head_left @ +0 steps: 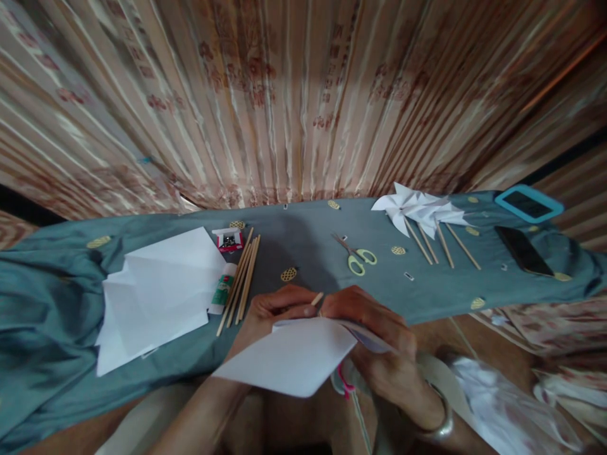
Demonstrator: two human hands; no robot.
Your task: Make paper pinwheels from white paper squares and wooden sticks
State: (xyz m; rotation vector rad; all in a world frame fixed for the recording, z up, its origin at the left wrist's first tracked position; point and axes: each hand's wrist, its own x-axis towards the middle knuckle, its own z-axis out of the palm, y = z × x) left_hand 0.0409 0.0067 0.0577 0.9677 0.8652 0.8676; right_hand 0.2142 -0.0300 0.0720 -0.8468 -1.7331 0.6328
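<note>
Above the table's front edge, my left hand (279, 304) and my right hand (379, 325) are closed close together around a white paper pinwheel (289, 360). The tip of a wooden stick (317, 298) pokes up between my fingers, behind the paper. Most of the stick is hidden, and which hand grips it I cannot tell. Farther right on the table lie several white paper pinwheels (417, 208) with sticks attached. Left of my hands are several loose wooden sticks (244, 275), a glue stick (222, 289) and a small red-and-white box of metal pins (229, 240).
A stack of white paper sheets (165, 297) lies on the blue-green cloth (313, 234) at left. Scissors with green handles (355, 256) rest mid-table. A dark phone (523, 251) and a blue-framed device (530, 203) are at right. A curtain (284, 95) hangs behind.
</note>
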